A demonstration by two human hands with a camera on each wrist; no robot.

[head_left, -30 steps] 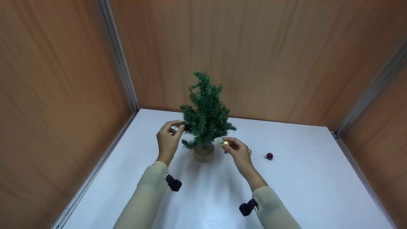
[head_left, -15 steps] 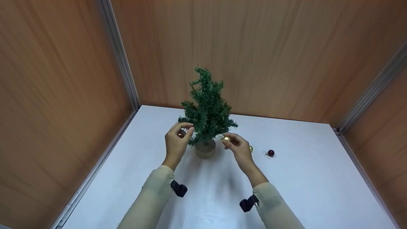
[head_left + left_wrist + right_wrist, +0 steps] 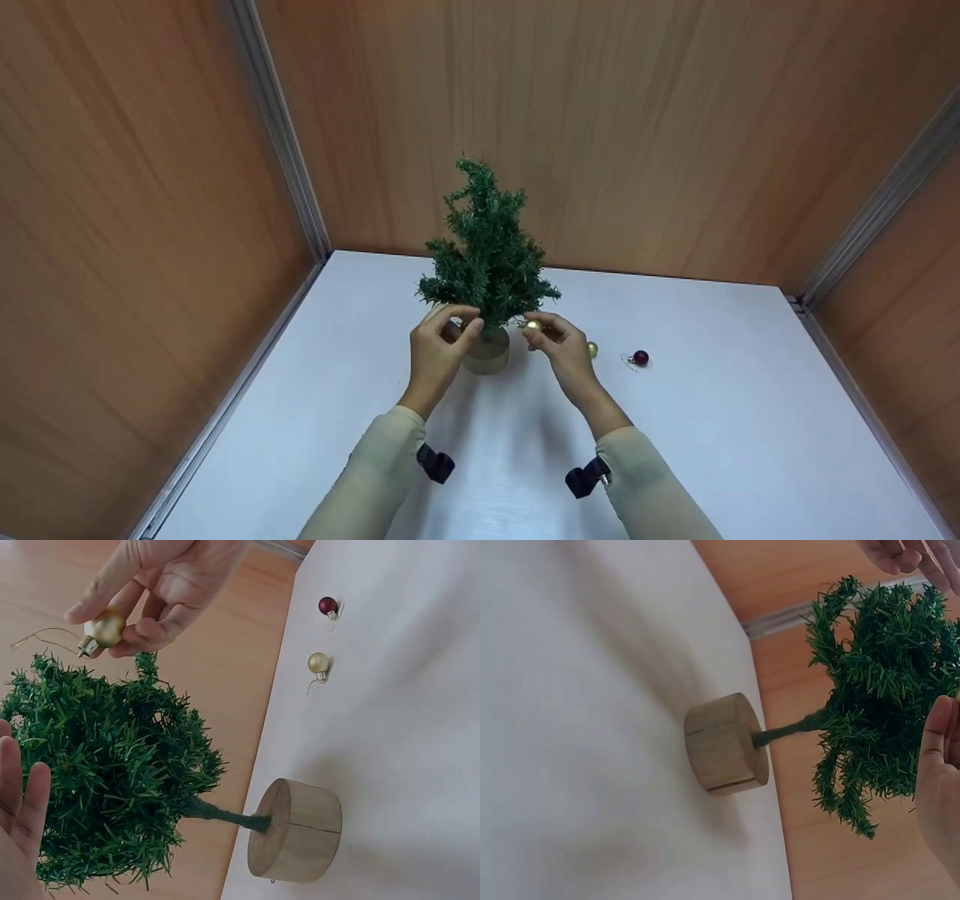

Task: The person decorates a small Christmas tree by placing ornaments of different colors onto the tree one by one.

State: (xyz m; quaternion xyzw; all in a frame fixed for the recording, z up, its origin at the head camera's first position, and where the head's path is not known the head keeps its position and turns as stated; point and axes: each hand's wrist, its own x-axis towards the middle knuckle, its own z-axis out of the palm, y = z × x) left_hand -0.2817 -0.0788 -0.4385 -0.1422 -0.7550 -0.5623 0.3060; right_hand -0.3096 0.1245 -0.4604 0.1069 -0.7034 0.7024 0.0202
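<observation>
A small green artificial Christmas tree (image 3: 487,251) stands upright on its round wooden base (image 3: 311,832). Thumb and fingers of my right hand (image 3: 568,354) pinch a gold bauble (image 3: 107,627) at the tree's lower right. The bauble's thin hanging loop (image 3: 49,636) sticks out towards the tree. My left hand (image 3: 437,358) is in front of the lower left branches, its fingers loosely bent and no object visible in it. In the left wrist view only part of this hand shows; whether it touches the branches I cannot tell.
On the white table (image 3: 720,420), right of the tree, lie a second gold bauble (image 3: 319,662) and a dark red bauble (image 3: 640,358), each with a loop. Wood-patterned panels (image 3: 637,150) enclose the table at the back and both sides.
My left hand has moved right and towards me, from the tree's left side to in front of its lower branches. The right hand keeps its pinch on the gold bauble, nearly in place.
</observation>
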